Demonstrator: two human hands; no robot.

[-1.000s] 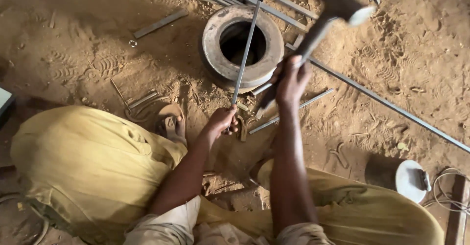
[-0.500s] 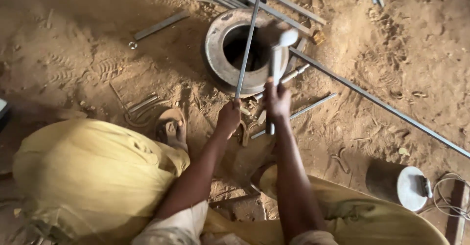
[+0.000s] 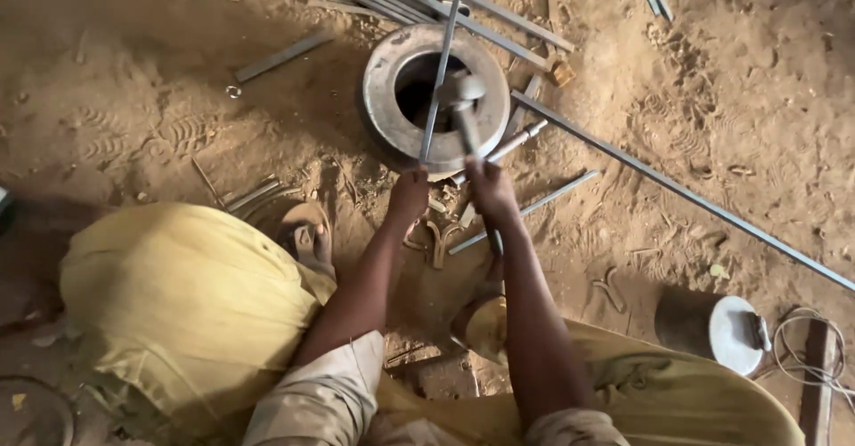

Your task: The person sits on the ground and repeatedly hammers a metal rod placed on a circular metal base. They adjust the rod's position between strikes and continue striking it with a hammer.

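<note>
sandy floor, left hand (image 3: pixel 410 195) gripping thin rod (image 3: pixel 440 76) across heavy steel ring (image 3: pixel 383 98), right hand (image 3: pixel 490 188) clenching hammer (image 3: pixel 461 98) over it; an off-centre blow could glance toward the rod-holding fingers.

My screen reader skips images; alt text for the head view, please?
A squatting person's left hand holds a thin metal rod across a heavy steel ring on sandy ground while the right hand holds a hammer over it.
</note>
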